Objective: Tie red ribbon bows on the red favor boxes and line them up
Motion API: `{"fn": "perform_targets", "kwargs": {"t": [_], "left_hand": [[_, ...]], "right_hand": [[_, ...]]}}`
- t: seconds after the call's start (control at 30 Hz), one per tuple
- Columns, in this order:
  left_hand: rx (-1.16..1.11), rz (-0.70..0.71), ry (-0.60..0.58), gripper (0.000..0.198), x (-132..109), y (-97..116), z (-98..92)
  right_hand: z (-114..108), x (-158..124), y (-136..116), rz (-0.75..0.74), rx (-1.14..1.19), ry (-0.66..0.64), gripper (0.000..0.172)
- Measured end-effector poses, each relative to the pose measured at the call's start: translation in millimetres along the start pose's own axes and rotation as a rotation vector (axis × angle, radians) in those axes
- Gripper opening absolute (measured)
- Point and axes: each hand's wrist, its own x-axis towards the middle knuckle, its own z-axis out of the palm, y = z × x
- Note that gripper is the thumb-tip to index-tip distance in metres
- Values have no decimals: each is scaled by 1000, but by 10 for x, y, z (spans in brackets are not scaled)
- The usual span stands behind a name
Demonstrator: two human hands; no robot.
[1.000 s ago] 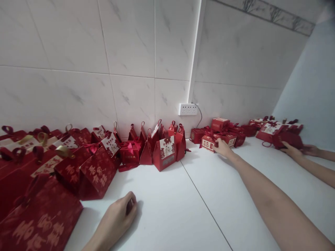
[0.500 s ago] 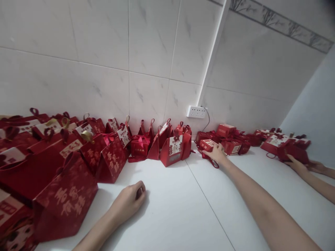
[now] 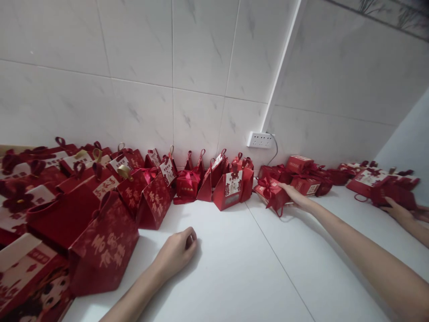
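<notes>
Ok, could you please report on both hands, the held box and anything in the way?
Right hand gripping bow-topped box. Left hand loosely curled, nothing visible in it. Other boxes close behind right hand, possibly crowding it.

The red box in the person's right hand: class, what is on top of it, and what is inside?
A red ribbon bow is on top of the red box. Its walls cover the inside, so the contents cannot be seen.
</notes>
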Motion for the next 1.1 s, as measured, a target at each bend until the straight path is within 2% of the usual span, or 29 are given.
{"fn": "perform_targets", "kwargs": {"t": [0.1,0.17,0.23,0.3,0.37,0.43,0.47,0.53,0.6,0.67,0.7,0.77,0.87,0.93,1.0,1.1], "left_hand": [[-9,14,-4,13,-1,6,3],[-91,14,11,14,-13,18,2],[-316,-7,86,18,-26,25,-5],[-581,-37,214,24,-32,15,-26],[-756,-69,344,35,-19,-19,-65],[-828,-110,431,47,11,-68,-123],[-866,-131,463,52,31,-92,-158],[-943,-161,497,57,67,-130,-233],[-999,-167,498,56,87,-142,-305],[-1022,-157,483,50,82,-133,-366],[-1018,-149,474,46,70,-122,-392],[-988,-137,461,35,32,-98,-433],[-927,-154,456,24,-31,-66,-471],[-901,-192,451,24,-56,-58,-481],[-903,-227,428,29,-59,-61,-478],[-957,-250,334,38,-33,-80,-446]], "right_hand": [[-13,-436,-216,102,210,-254,41],[67,-742,-374,153,329,-405,42],[214,-1040,-534,202,530,-610,45],[382,-1309,-684,213,699,-820,51],[516,-1526,-819,218,637,-1022,61],[590,-1664,-940,182,379,-1195,71],[607,-1697,-996,125,237,-1237,73],[625,-1701,-1101,-58,0,-1194,73],[657,-1652,-1188,-235,-128,-1007,67],[736,-1602,-1242,-351,-107,-830,58],[799,-1589,-1252,-402,-45,-786,53],[963,-1595,-1237,-508,111,-804,58],[1249,-1653,-1160,-647,324,-944,93],[1397,-1696,-1101,-695,431,-988,106],[1474,-1740,-1048,-710,474,-952,103],[1459,-1820,-985,-686,441,-833,77]]}}
